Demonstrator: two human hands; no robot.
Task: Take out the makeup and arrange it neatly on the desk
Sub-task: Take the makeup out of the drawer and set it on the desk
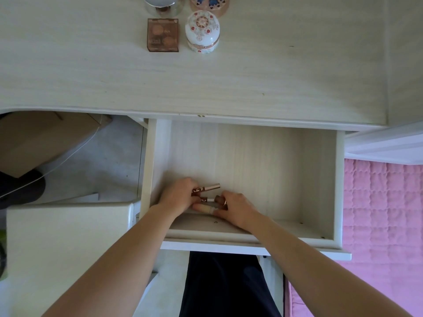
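**Both hands on makeup tubes in the open drawer**

Drawer (pixel 320 179) pulled out below the desk (pixel 91 76). Both hands at its near-left part. Left hand (pixel 177 194) curled round a rose-gold tube (pixel 211 186) whose end pokes out to the right. Right hand (pixel 235 208) pinches a brown-capped tube (pixel 219 199); a pale beige tube (pixel 204 208) lies between the two hands, touching the fingers. On the far desk: square brown palette (pixel 163 35), floral white jar (pixel 202 30) just right of it, patterned pink compact (pixel 209 3) and round silver container (pixel 162 5) behind. Pink quilt (pixel 384 213) at right.
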